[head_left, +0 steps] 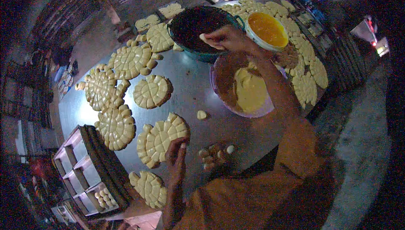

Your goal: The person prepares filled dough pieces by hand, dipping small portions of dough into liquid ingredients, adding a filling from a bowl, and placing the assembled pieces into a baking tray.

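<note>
My left hand [176, 154] is closed at the right edge of a scored, pale dough round [162, 139], its bent fingers touching the rim. My right hand [230, 39] is over a dark green tub [198, 56], fingers pinched; whether something small is between them cannot be made out. Below my right forearm stands a pinkish-purple basin [217, 87] with pale yellow dough or batter [249, 88]. Between the dough round and the basin lies a small dough piece [202, 115]. Another scored round [149, 190] lies near my left wrist.
More scored dough rounds [152, 91] sit on the metal table [190, 82], some with small lobes. Behind the basin stands a white bucket [276, 48] of orange-yellow liquid. Several brown, rounded lumps [211, 154] lie at the near edge. A compartmented box [78, 162] stands left; flat dough shapes [304, 88] line the right.
</note>
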Action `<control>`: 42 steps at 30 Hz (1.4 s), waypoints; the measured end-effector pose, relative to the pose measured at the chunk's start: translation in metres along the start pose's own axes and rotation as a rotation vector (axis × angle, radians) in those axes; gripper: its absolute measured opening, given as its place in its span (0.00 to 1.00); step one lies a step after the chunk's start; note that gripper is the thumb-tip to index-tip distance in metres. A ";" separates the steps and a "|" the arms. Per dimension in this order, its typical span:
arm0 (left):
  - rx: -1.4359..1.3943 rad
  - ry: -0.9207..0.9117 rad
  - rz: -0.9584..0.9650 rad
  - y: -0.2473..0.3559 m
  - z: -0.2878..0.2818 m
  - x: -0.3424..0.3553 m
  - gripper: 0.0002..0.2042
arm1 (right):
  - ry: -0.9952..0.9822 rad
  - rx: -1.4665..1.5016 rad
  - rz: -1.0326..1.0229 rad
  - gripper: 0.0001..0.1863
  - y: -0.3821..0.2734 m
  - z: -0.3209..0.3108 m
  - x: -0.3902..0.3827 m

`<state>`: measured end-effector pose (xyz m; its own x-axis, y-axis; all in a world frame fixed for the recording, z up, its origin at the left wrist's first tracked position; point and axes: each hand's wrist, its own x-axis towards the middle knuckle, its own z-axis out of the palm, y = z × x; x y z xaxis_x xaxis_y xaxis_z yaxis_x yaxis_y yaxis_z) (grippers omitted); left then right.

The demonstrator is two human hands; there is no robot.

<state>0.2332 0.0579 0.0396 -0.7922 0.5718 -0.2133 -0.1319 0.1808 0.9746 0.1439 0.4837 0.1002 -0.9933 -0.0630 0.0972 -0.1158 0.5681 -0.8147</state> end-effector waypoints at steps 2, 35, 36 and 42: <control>-0.088 0.047 -0.087 -0.003 -0.008 0.001 0.12 | -0.249 -0.437 0.185 0.13 0.036 -0.017 0.043; -0.637 -0.088 -0.233 0.030 0.030 -0.002 0.21 | -0.102 1.232 0.174 0.39 -0.111 0.173 -0.101; -0.602 -0.067 -0.227 0.031 0.027 -0.013 0.20 | -0.114 1.286 0.181 0.38 -0.120 0.187 -0.112; -0.584 0.001 -0.026 0.000 0.027 -0.050 0.16 | -0.081 1.477 0.238 0.35 -0.127 0.240 -0.152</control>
<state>0.2892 0.0511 0.0481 -0.7849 0.5723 -0.2376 -0.4576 -0.2766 0.8451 0.3082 0.2241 0.0516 -0.9807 -0.1626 -0.1084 0.1941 -0.7443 -0.6390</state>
